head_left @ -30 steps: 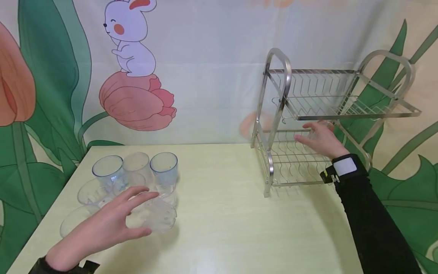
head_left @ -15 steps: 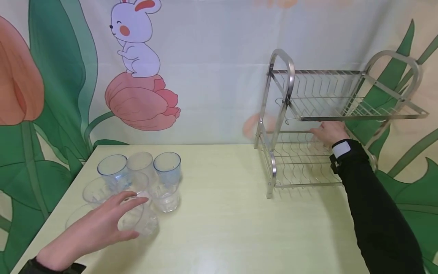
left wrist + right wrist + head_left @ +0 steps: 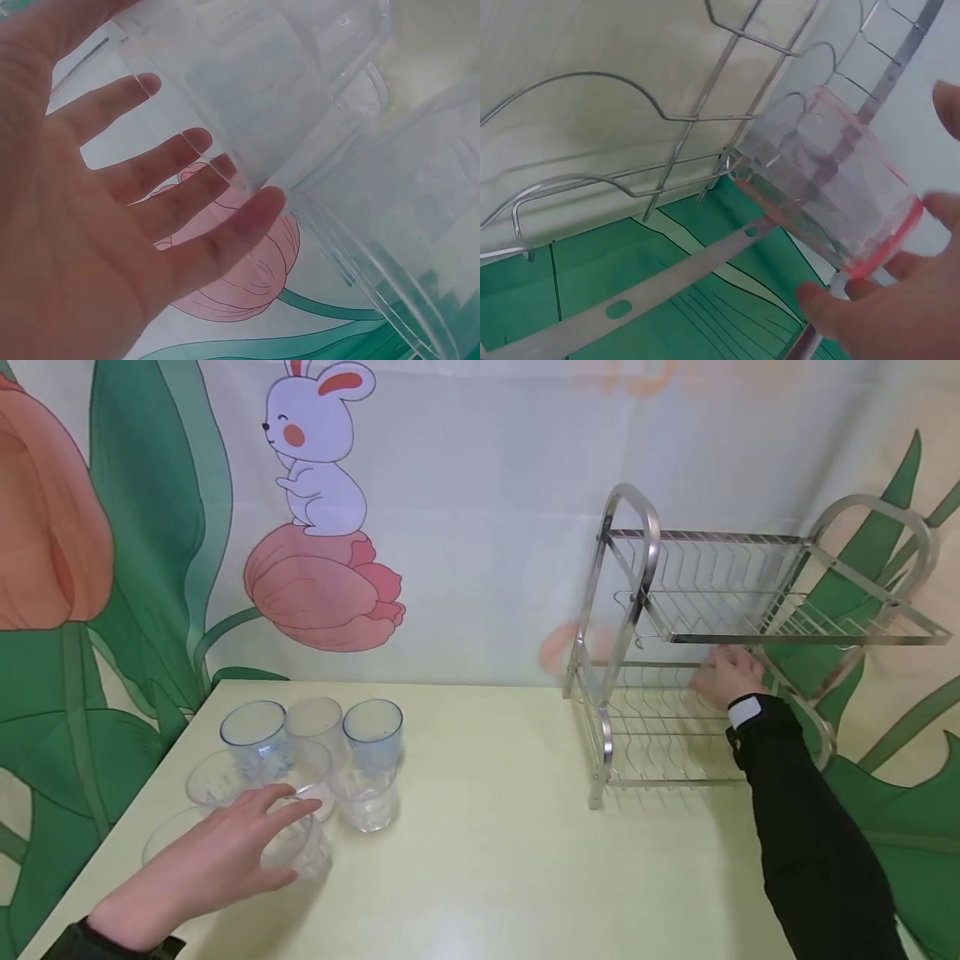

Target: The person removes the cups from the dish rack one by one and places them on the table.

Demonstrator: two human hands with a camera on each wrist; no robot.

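On the left of the table my left hand [image 3: 217,856] reaches over a clear glass [image 3: 311,852], fingers extended and spread. In the left wrist view its fingertips lie right at the rim of a clear glass [image 3: 247,82]. Beyond it stand blue-tinted glasses [image 3: 372,735] and more clear glasses [image 3: 367,797], close together. My right hand [image 3: 726,677] is inside the lower tier of a metal dish rack [image 3: 600,727], partly under the upper shelf. There it holds a clear glass with a pink rim [image 3: 840,172] by the rim, its base toward the wires.
The rack's upper shelf [image 3: 806,639] juts out above my right hand. Curved wires [image 3: 592,75] and a side bar [image 3: 652,292] run close around the pink-rimmed glass. A patterned cloth [image 3: 480,527] hangs behind the table [image 3: 480,827].
My right hand has moved deeper into the rack's lower tier with the pink-rimmed glass. The front clear glass under my left hand has shifted left, toward that hand.
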